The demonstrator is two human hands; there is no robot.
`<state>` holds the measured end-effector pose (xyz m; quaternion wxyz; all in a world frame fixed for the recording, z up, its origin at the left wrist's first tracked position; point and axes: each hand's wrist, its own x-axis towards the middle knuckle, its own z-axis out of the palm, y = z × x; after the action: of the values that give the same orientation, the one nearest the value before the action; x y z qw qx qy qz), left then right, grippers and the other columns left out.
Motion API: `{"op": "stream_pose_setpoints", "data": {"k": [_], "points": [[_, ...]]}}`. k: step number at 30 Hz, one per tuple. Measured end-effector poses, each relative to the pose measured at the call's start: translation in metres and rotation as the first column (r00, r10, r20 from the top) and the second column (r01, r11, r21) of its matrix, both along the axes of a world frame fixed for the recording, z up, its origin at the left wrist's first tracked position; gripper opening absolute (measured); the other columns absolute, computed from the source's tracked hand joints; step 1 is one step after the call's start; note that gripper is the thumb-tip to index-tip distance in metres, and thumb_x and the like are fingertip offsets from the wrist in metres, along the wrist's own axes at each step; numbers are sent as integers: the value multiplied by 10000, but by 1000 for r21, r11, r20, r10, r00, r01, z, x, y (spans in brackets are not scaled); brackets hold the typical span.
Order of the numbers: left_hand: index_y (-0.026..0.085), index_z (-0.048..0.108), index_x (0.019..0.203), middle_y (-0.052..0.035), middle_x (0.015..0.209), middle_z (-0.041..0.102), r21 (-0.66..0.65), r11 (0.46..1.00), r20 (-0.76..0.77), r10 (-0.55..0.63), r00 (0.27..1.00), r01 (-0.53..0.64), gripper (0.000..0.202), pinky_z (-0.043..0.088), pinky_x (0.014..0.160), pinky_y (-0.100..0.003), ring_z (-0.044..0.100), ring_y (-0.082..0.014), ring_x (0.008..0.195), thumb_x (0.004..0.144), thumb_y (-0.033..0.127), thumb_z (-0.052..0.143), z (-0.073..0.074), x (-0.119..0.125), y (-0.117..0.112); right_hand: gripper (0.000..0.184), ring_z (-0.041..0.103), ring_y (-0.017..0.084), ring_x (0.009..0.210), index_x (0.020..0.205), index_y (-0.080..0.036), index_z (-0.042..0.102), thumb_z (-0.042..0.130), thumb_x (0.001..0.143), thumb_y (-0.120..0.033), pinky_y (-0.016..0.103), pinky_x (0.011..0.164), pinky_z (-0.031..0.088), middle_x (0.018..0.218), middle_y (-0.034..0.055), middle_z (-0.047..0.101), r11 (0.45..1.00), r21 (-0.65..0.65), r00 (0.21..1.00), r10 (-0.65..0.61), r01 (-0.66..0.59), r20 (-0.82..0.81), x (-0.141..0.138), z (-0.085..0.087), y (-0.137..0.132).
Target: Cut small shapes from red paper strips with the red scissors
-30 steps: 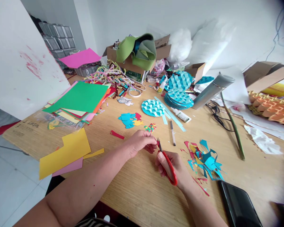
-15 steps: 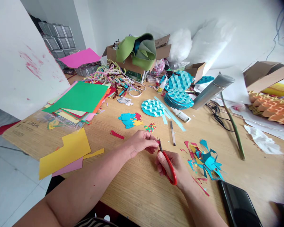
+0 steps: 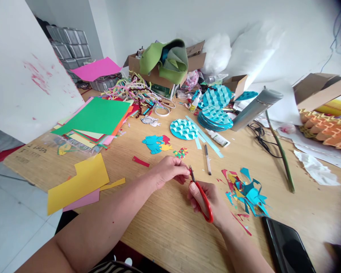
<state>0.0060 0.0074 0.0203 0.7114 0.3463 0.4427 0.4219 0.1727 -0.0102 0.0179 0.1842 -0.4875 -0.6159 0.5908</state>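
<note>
My right hand (image 3: 203,197) grips red-handled scissors (image 3: 207,206), their blades pointing up and away, close to my left fingertips. My left hand (image 3: 172,170) is closed in a pinch at the blade tips, on a small piece of red paper that the fingers almost wholly hide. Just beyond lies a heap of tiny red, green and yellow paper bits (image 3: 181,152). Blue paper fish cutouts (image 3: 152,144) rest further left, with a red cutout (image 3: 166,139) and a yellow cutout (image 3: 166,147) beside them. A red paper strip (image 3: 141,161) lies left of my left hand.
Coloured paper scraps (image 3: 248,191) and a black phone (image 3: 288,244) lie on the right. A pen (image 3: 207,159), a glue bottle (image 3: 218,138) and a blue wavy disc (image 3: 183,129) are ahead. Yellow paper (image 3: 79,185) and a green-topped paper stack (image 3: 98,115) occupy the left.
Both hands hold nearly the same place. Less red paper shows at my left fingertips, beside the scissor blades.
</note>
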Motion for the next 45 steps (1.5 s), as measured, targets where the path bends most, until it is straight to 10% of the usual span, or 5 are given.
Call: {"op": "stream_pose_setpoints", "data": {"k": [45], "points": [[126,578,625,2,557,600,15,1000,-100,-14,995,15,92,453,591,-250,553,-92,517,583,176,643,0,-1,1,474,472,91,366,614,-154,548,618,747,-603,189,366,345,448,-20,514,1000,25,1000,17,-18,10,1,-5,1]]}}
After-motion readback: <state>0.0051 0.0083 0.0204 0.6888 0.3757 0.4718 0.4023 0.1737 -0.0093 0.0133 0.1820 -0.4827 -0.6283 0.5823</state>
